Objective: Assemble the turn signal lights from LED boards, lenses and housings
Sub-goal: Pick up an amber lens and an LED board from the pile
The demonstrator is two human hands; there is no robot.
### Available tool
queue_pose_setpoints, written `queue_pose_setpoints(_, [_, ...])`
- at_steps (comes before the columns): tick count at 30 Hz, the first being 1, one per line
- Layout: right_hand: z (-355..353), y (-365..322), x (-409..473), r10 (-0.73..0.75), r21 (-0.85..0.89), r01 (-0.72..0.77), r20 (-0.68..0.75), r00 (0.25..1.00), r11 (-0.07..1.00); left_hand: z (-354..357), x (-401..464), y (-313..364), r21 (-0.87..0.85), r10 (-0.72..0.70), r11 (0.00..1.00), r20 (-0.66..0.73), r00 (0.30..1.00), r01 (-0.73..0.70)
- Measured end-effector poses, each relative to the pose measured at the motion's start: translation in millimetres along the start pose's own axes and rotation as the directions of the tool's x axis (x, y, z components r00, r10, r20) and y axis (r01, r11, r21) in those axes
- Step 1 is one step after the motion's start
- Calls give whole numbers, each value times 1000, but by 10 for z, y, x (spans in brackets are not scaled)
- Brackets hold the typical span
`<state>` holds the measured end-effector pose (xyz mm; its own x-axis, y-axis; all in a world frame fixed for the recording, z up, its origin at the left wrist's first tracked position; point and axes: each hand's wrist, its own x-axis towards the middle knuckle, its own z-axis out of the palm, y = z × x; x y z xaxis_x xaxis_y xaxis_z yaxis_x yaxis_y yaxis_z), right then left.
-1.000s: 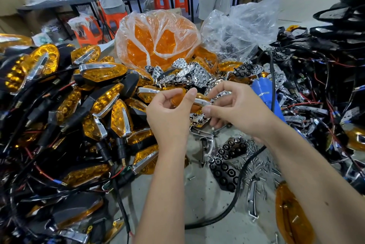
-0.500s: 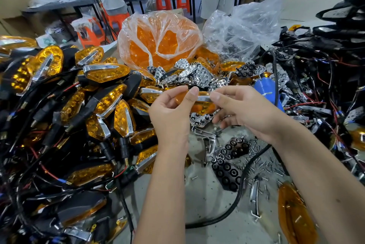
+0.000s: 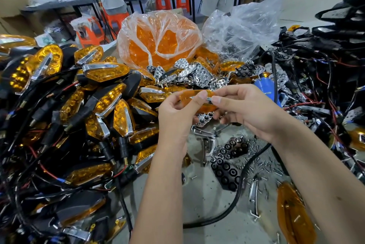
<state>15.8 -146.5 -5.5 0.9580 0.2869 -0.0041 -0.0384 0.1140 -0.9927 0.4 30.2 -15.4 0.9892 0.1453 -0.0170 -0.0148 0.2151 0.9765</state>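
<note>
At the centre, both hands hold one amber lens (image 3: 194, 95) with a thin chrome trim strip (image 3: 207, 98) on it. My left hand (image 3: 177, 113) grips the lens's left part, thumb on top. My right hand (image 3: 243, 108) pinches the chrome strip's right end between thumb and forefinger. A pile of finished amber turn signals (image 3: 106, 103) with black housings and wires fills the left. Chrome reflectors (image 3: 193, 75) lie heaped behind the hands. Black LED boards (image 3: 227, 166) lie on the table below.
A plastic bag of amber lenses (image 3: 158, 40) and a clear bag (image 3: 241, 30) stand at the back. Black housings with wires (image 3: 325, 85) are piled on the right. Loose screws (image 3: 260, 162), a black cable (image 3: 233, 200), a blue tool (image 3: 265, 87) and a spare lens (image 3: 292, 214) lie nearby. People stand behind.
Both hands have lifted the lens slightly. My right fingers have slid to the chrome strip's right end, and the strip lies closer along the lens.
</note>
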Motion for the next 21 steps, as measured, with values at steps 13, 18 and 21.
queue_pose_setpoints(13, [13,-25,-18,-151,-84,155,48,987,984,-7,10,33,-73,-16,997,137,990,27])
queue_pose_setpoints(18, [16,-3,-2,-152,-78,153,27,988,985,41,8,23,-99,26,995,120,992,-14])
queue_pose_setpoints(21, [6,-2,7,-150,-67,151,25,988,986,82,-2,26,-122,41,992,116,992,-27])
